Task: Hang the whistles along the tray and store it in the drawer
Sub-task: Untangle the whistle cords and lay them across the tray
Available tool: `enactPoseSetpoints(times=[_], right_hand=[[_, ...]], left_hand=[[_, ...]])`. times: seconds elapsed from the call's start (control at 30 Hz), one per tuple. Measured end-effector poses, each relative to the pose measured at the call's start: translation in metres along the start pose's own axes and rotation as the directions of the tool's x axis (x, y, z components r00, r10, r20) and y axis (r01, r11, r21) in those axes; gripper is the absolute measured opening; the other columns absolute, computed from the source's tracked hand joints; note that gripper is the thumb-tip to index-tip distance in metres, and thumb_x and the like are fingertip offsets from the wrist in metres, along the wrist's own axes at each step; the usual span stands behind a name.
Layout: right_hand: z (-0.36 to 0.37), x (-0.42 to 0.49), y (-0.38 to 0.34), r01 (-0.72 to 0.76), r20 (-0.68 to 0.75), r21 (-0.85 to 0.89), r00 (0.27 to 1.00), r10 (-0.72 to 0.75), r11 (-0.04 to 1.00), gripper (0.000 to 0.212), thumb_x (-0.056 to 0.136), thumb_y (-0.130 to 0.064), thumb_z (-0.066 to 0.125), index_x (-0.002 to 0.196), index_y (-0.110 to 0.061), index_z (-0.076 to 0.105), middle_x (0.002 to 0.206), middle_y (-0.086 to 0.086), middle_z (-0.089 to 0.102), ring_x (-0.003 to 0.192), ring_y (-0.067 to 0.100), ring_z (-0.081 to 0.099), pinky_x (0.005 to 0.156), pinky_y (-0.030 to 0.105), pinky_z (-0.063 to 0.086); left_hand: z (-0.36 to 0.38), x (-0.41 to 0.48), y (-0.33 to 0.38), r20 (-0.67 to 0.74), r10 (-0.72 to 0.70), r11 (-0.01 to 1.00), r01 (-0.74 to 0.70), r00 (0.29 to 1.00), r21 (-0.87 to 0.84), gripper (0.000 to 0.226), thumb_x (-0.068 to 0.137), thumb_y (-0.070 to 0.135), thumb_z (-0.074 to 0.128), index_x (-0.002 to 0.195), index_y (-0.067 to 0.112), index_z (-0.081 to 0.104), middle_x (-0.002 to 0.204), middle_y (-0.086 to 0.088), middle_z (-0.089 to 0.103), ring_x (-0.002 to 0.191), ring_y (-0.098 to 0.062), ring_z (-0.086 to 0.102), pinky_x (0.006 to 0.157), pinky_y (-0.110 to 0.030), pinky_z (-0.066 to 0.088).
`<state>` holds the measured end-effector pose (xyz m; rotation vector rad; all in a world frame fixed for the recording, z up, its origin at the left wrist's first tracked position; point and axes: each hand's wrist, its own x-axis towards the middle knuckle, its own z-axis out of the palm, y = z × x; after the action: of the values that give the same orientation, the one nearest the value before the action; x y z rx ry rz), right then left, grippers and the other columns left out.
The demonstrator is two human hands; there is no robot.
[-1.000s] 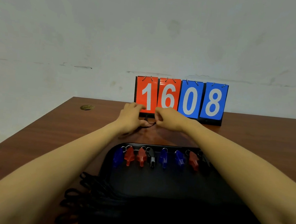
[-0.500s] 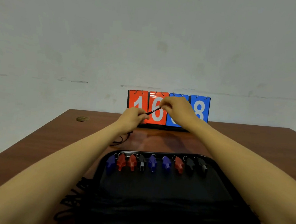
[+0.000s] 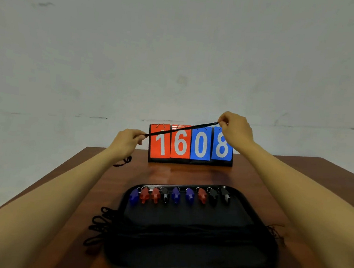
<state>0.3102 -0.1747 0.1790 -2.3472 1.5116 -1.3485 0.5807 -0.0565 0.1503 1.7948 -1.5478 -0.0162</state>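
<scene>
A black tray (image 3: 181,261) lies on the brown table in front of me. Several blue, red and black whistles (image 3: 175,195) lie in a row along its far rim, their black cords draped across the tray and looping off its left side. Above the table's far end, my left hand (image 3: 125,143) and my right hand (image 3: 235,128) each pinch one end of a black lanyard cord (image 3: 181,128), stretched taut between them in front of the scoreboard. More of the cord dangles below my left hand (image 3: 123,161). Any whistle on this cord is hidden.
A flip scoreboard (image 3: 191,145) reading 1608, two red and two blue cards, stands at the back of the table (image 3: 189,174) against a pale wall. The table's left edge runs diagonally near my left forearm.
Both hands rose from the table surface and drew apart, pulling the black cord straight; my right hand moved up and to the right. The view tilted upward.
</scene>
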Motion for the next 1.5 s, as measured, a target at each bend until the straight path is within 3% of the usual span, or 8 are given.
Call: enactPoseSetpoints(times=[0.17, 0.4, 0.57, 0.73, 0.9, 1.1, 1.3, 1.5], right_hand=[[-0.024, -0.03, 0.011, -0.058, 0.059, -0.038, 0.996, 0.06, 0.998, 0.021, 0.094, -0.012, 0.044, 0.102, -0.014, 0.063, 0.101, 0.006, 0.067, 0.079, 0.021, 0.056, 0.065, 0.029, 0.04], [-0.041, -0.087, 0.027, -0.088, 0.136, -0.108, 0.985, 0.102, 0.99, 0.02, 0.094, -0.011, 0.045, 0.101, -0.012, 0.064, 0.099, 0.004, 0.065, 0.084, 0.025, 0.058, 0.071, 0.034, 0.046], [-0.045, -0.125, 0.051, -0.118, 0.2, -0.141, 0.969, 0.145, 0.983, 0.011, 0.092, -0.011, 0.05, 0.092, -0.014, 0.06, 0.095, 0.004, 0.065, 0.084, 0.024, 0.059, 0.07, 0.034, 0.049], [-0.052, -0.148, 0.066, -0.117, 0.311, -0.197, 0.934, 0.175, 0.973, 0.014, 0.093, -0.01, 0.052, 0.092, -0.017, 0.065, 0.095, 0.001, 0.065, 0.088, 0.02, 0.061, 0.075, 0.033, 0.05], [-0.058, -0.164, 0.08, -0.123, 0.401, -0.184, 0.896, 0.189, 0.975, 0.014, 0.093, -0.01, 0.055, 0.094, -0.012, 0.068, 0.096, 0.003, 0.065, 0.087, 0.02, 0.06, 0.077, 0.033, 0.049], [-0.06, -0.179, 0.087, -0.129, 0.457, -0.145, 0.87, 0.182, 0.981, 0.014, 0.091, -0.009, 0.058, 0.083, -0.015, 0.068, 0.092, 0.001, 0.065, 0.09, 0.02, 0.062, 0.082, 0.032, 0.049], [-0.056, -0.184, 0.091, -0.117, 0.504, -0.149, 0.845, 0.177, 0.982, 0.027, 0.092, -0.008, 0.055, 0.072, -0.024, 0.062, 0.094, 0.0, 0.065, 0.092, 0.018, 0.059, 0.083, 0.029, 0.046], [-0.056, -0.186, 0.093, -0.089, 0.514, -0.167, 0.842, 0.164, 0.982, 0.018, 0.092, -0.008, 0.055, 0.09, -0.012, 0.073, 0.102, 0.005, 0.069, 0.089, 0.015, 0.057, 0.081, 0.027, 0.043]], left_hand=[[-0.008, -0.037, -0.004, 0.038, -0.037, 0.998, 0.039, 0.999, -0.047, 0.025, 0.095, 0.028, 0.051, 0.096, 0.009, 0.068, 0.073, -0.003, 0.063, 0.067, -0.016, 0.05, 0.06, -0.024, 0.039], [-0.002, -0.091, -0.008, 0.114, -0.094, 0.995, 0.092, 0.989, 0.023, 0.023, 0.097, 0.022, 0.048, 0.109, 0.01, 0.065, 0.084, -0.005, 0.066, 0.09, -0.02, 0.058, 0.078, -0.029, 0.04], [0.005, -0.121, -0.018, 0.088, -0.129, 0.991, 0.127, 0.988, 0.031, 0.024, 0.091, 0.033, 0.058, 0.086, 0.011, 0.064, 0.07, -0.001, 0.061, 0.074, -0.018, 0.059, 0.066, -0.026, 0.041], [0.009, -0.143, -0.027, 0.203, -0.043, 0.989, 0.014, 0.978, 0.146, 0.025, 0.099, 0.014, 0.044, 0.117, 0.012, 0.062, 0.092, -0.004, 0.065, 0.087, -0.019, 0.059, 0.074, -0.025, 0.04], [0.016, -0.158, -0.032, 0.179, -0.014, 0.995, -0.004, 0.984, 0.102, 0.009, 0.094, 0.019, 0.054, 0.091, 0.019, 0.063, 0.092, -0.002, 0.068, 0.09, -0.022, 0.063, 0.076, -0.027, 0.044], [0.021, -0.164, -0.036, 0.206, -0.029, 0.988, -0.004, 0.978, 0.155, 0.025, 0.094, 0.017, 0.053, 0.115, 0.011, 0.067, 0.12, -0.007, 0.064, 0.109, -0.021, 0.057, 0.091, -0.028, 0.042], [0.027, -0.163, -0.044, 0.255, -0.026, 0.971, -0.036, 0.967, 0.234, 0.023, 0.095, 0.018, 0.052, 0.11, 0.014, 0.07, 0.115, -0.007, 0.061, 0.096, -0.013, 0.049, 0.087, -0.026, 0.04], [0.028, -0.164, -0.045, 0.226, -0.036, 0.878, -0.077, 0.973, 0.472, 0.028, 0.098, 0.037, 0.043, 0.115, 0.032, 0.064, 0.115, 0.0, 0.052, 0.118, -0.023, 0.038, 0.097, -0.039, 0.027]])
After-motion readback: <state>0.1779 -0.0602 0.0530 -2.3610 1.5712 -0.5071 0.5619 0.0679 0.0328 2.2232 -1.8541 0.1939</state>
